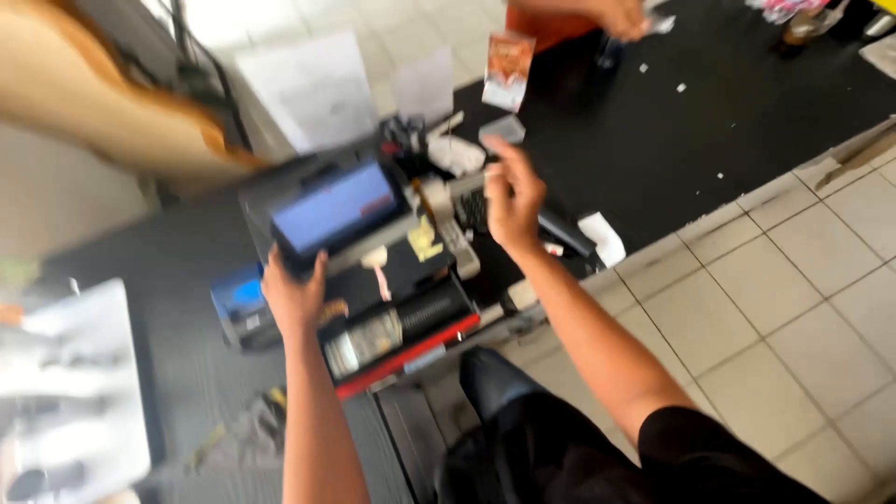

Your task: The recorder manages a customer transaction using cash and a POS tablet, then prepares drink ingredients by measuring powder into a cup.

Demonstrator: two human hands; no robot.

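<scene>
At a black checkout bench (709, 121), the left hand (294, 297) grips the touchscreen terminal's (338, 213) lower edge; the right hand (511, 194) hovers, fingers loosely released, over the keyboard (471, 210).

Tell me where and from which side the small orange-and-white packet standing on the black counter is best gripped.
Probably its upper half, pinched across the thin flat faces from above. The orange-and-white packet stands upright on the black counter, top edge free. Another person's hand is close beyond it, so coming from the right hand side looks clearer.

Motion blur smears the whole till screen (338, 211), and another person's hand (618, 16) is cut off at the top edge.
</scene>
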